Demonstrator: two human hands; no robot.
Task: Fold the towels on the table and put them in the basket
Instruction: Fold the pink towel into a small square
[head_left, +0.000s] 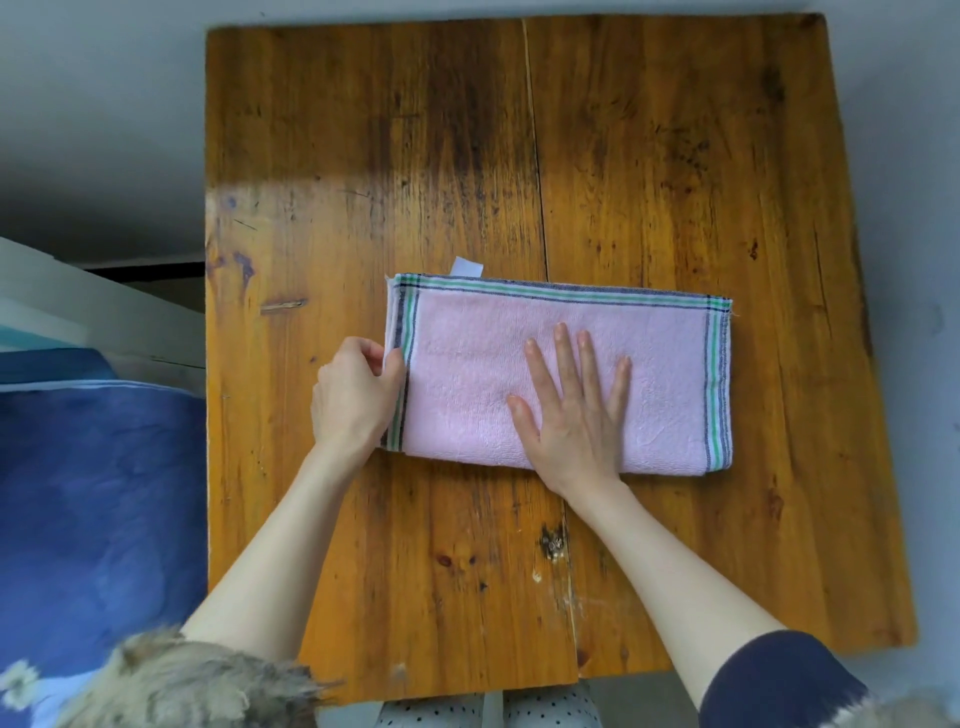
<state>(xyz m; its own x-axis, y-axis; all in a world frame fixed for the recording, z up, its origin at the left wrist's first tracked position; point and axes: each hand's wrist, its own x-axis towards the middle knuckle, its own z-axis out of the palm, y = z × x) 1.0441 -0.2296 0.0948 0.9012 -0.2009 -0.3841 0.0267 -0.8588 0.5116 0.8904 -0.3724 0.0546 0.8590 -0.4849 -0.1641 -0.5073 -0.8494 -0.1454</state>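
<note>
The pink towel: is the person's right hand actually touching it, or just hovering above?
Touching. The head view shows the right hand lying flat, fingers spread, on the pink towel, with no gap visible. The left hand pinches the towel's left edge.

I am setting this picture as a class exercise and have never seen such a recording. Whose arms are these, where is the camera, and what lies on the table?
There is no machine here. A person wears a camera on the head, looking down at their own bare arms. On the wooden table lies one pink towel with green and dark stripes along its edges, already folded into a rectangle. The left hand pinches the towel's left edge. The right hand lies flat and open on top, pressing it down. A small white tag peeks from its far edge. No basket shows in this view.
</note>
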